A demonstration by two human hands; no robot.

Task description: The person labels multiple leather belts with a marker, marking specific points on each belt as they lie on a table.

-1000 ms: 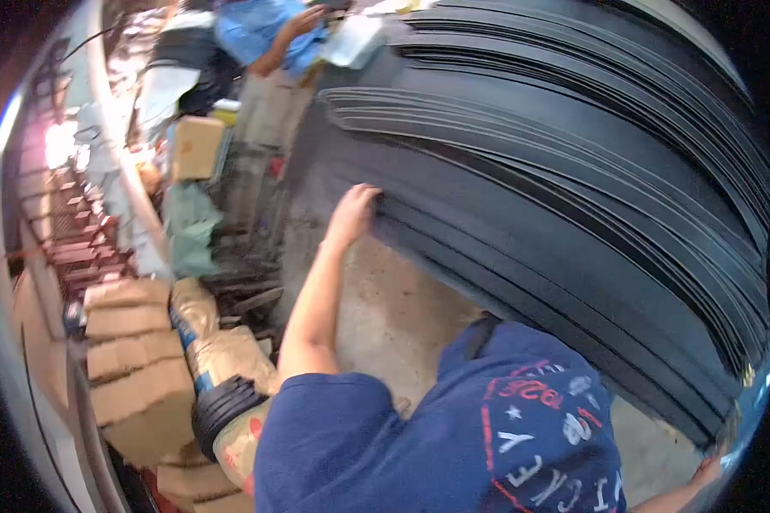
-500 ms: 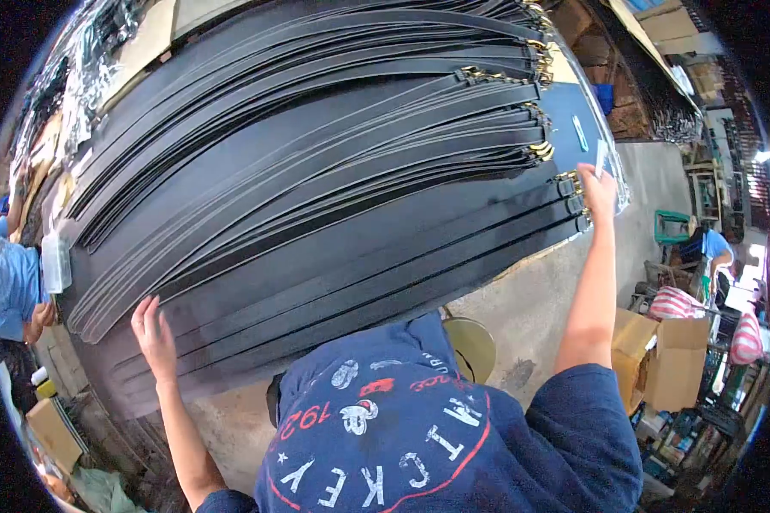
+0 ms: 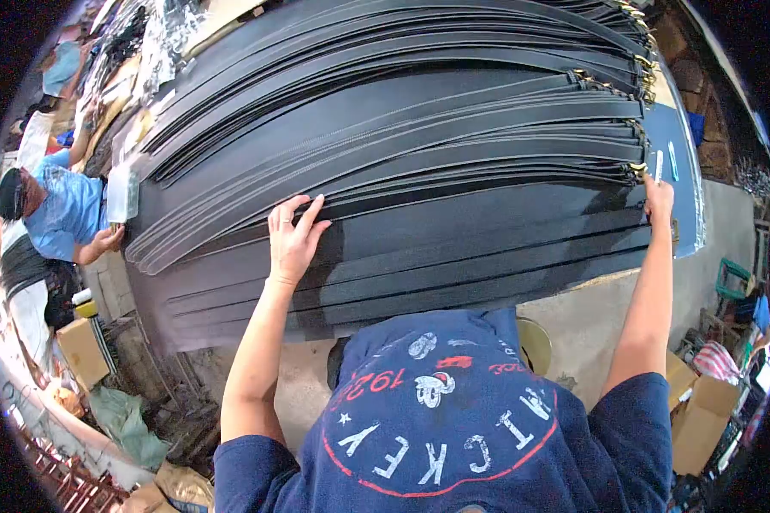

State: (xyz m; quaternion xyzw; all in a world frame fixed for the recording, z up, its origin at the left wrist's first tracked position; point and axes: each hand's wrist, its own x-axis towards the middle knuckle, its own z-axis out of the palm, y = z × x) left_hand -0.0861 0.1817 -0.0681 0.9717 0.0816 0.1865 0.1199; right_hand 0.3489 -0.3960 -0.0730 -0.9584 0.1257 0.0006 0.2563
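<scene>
Black belts (image 3: 385, 141) with gold-coloured buckles lie fanned in a group across the dark tabletop. My left hand (image 3: 293, 244) is at the near edge of this group, fingers spread and fingertips right at the lowest belt. At the right end, my right hand (image 3: 659, 201) is closed around a slim white tool (image 3: 659, 164) that sticks up from the fingers. Its fingertips are beside the gold buckles (image 3: 637, 169). Nearer to me, several single belts (image 3: 419, 274) lie side by side, their buckle ends partly hidden by my right hand and wrist.
Another bundle of belts (image 3: 385, 51) lies farther back. A thin teal tool (image 3: 672, 160) rests on the blue surface (image 3: 686, 205) at the right. At the left, a person in a blue shirt (image 3: 68, 205) is beside a clear plastic box (image 3: 122, 192). Cardboard boxes (image 3: 708, 419) stand lower right.
My left hand has moved right and up from the belts' left ends to the near edge of the fanned group. My right hand has shifted up beside that group's buckles. The view has turned left.
</scene>
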